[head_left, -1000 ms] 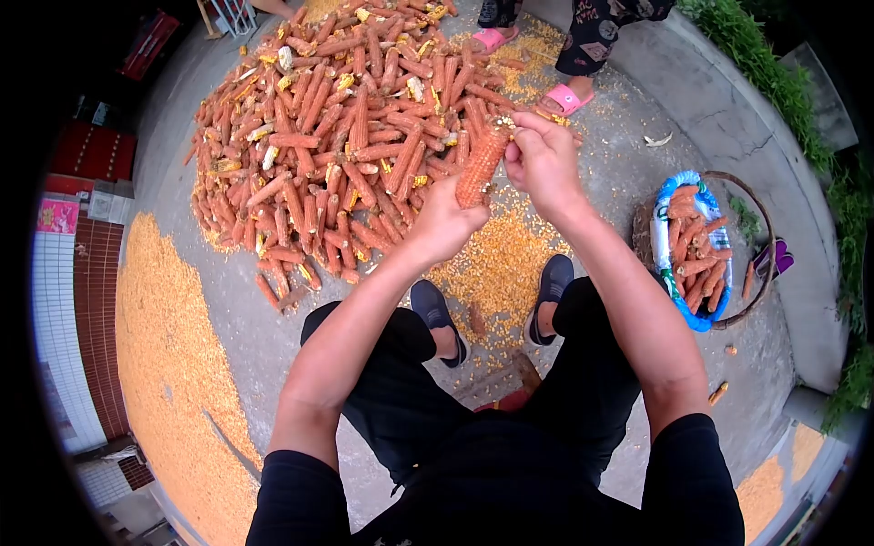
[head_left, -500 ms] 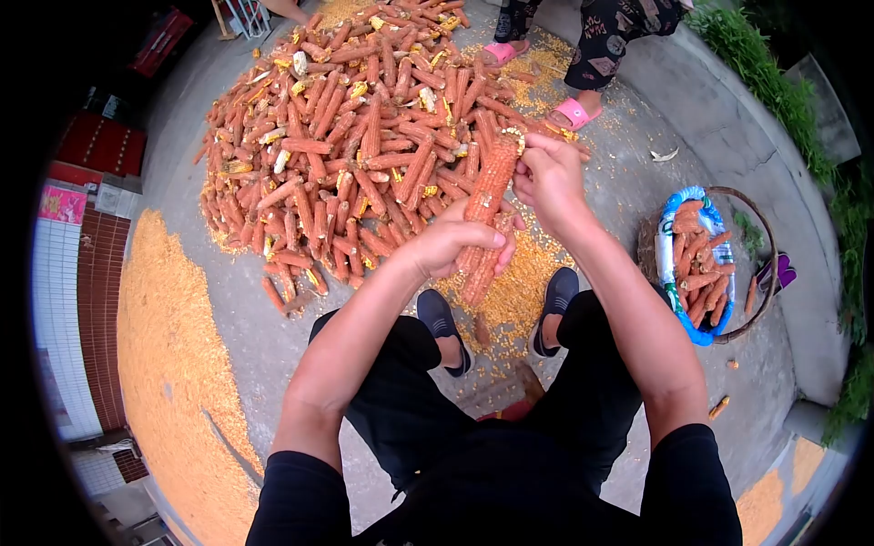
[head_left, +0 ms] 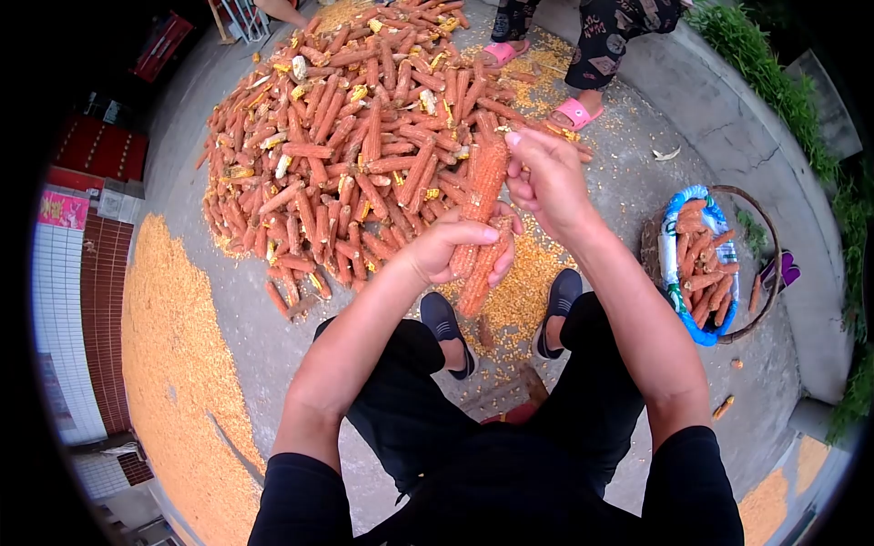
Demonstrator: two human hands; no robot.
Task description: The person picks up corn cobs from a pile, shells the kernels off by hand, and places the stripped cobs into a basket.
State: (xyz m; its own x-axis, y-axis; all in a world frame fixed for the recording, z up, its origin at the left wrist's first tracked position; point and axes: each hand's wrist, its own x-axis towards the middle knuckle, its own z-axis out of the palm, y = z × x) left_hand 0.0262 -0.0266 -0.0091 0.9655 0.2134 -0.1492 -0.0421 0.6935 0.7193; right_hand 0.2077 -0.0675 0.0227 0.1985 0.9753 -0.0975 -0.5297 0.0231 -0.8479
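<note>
Two reddish corn cobs are held in my left hand (head_left: 446,247), its fingers wrapped round their lower parts. The upper cob (head_left: 487,182) slants toward the top, and a second cob (head_left: 476,289) sticks out below the palm. My right hand (head_left: 549,177) is closed at the upper cob's tip, thumb and fingers pinched together; a few pale kernels show at that tip. Beyond both hands lies a large heap of cobs (head_left: 314,150), some with yellow kernels on them. Loose kernels (head_left: 523,291) cover the ground beneath my hands.
A basket (head_left: 672,282) with a blue-edged lining and several cobs stands at the right. Another person's legs (head_left: 601,55) in pink sandals are beyond the heap, and a person's arm (head_left: 280,11) shows at the top. Spread kernels (head_left: 173,346) lie at the left.
A second cob has come into view in my left hand, below the first. My right hand has stayed near the upper cob's tip, where fewer kernels now show than half a second ago.
</note>
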